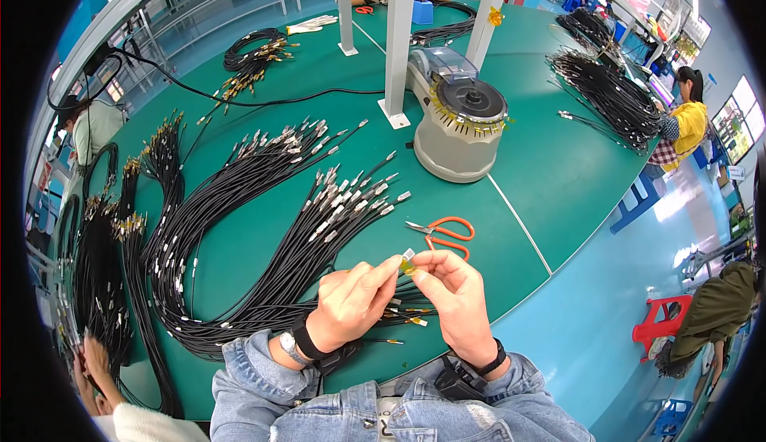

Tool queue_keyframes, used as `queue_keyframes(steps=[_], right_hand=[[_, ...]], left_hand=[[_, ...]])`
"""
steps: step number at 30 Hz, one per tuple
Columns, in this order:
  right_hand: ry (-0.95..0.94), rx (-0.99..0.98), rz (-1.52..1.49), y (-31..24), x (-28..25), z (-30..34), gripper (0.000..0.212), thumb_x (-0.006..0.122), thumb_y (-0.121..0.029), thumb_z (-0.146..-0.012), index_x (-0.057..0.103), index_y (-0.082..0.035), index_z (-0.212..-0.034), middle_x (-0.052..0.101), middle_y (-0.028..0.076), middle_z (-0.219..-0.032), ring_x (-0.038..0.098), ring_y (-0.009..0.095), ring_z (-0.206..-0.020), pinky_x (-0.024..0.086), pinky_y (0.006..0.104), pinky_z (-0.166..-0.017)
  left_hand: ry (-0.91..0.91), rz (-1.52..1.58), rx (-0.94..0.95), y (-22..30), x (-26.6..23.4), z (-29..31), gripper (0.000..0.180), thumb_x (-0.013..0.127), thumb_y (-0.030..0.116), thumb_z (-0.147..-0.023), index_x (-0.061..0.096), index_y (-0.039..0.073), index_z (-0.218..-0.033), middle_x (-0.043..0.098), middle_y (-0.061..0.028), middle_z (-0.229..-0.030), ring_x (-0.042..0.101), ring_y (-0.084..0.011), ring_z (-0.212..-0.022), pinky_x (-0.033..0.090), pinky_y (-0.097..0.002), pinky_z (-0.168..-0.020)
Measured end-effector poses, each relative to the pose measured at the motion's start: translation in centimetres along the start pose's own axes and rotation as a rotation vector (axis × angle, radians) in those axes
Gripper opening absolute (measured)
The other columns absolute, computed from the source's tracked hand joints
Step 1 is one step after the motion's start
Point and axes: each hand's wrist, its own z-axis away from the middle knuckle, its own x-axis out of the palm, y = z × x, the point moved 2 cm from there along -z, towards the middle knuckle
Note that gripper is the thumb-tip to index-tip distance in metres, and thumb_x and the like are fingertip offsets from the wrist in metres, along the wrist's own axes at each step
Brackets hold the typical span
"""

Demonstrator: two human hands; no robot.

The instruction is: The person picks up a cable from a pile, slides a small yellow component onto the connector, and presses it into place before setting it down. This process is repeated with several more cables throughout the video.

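Close to the table's near edge, my left hand (351, 300) is closed in a pinch on the end of a black cable, whose silvery-white tip (408, 254) sticks up past my fingertips. My right hand (459, 302) pinches a small piece of yellow tape (408, 267) against that end. Fingers hide how far the tape goes around it. Just beyond my hands lie scissors (448, 233) with orange handles. A large bundle of black cables (271, 298) with silvery ends curves along my left side. More cable ends (411, 314) with yellow tape show beneath my hands.
A round grey tape dispenser (456, 143) stands ahead on the green table (511, 203), beside white metal posts (396, 51). Further cable bundles (610, 99) lie at the far right. Another person's hand (96, 358) works at the lower left; more people sit around.
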Motion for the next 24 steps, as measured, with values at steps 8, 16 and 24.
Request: queue_keyframes(steps=[8, 16, 24], right_hand=[[-0.102, 0.004, -0.099, -0.02, 0.51, 0.03, 0.011, 0.059, -0.002, -0.085, 0.058, 0.002, -0.095, 0.058, 0.004, -0.090, 0.054, 0.008, -0.083, 0.044, 0.0231, -0.077], [-0.125, -0.127, 0.048, 0.18, 0.36, -0.30, 0.004, 0.059, -0.001, -0.085, 0.058, 0.001, -0.088, 0.058, 0.003, -0.089, 0.055, 0.009, -0.082, 0.044, 0.0234, -0.076], [-0.134, -0.031, -0.035, 0.59, 0.37, -0.40, 0.004, 0.060, -0.001, -0.085, 0.059, 0.001, -0.088, 0.059, 0.003, -0.091, 0.056, 0.010, -0.086, 0.045, 0.0239, -0.079]], left_hand=[[0.028, -0.020, 0.045, -0.08, 0.02, 0.09, 0.035, 0.069, -0.009, -0.068, 0.061, 0.000, -0.101, 0.051, -0.0022, -0.055, 0.045, -0.0123, -0.040, 0.034, -0.0244, -0.037], [0.035, 0.012, 0.016, -0.18, 0.10, 0.20, 0.034, 0.069, -0.007, -0.069, 0.061, 0.000, -0.102, 0.051, -0.0020, -0.057, 0.045, -0.0121, -0.040, 0.035, -0.0258, -0.036], [0.042, 0.151, -0.139, 0.48, -0.17, -0.19, 0.026, 0.067, -0.006, -0.073, 0.062, 0.001, -0.097, 0.055, -0.0034, -0.059, 0.047, -0.0097, -0.042, 0.035, -0.0230, -0.038]])
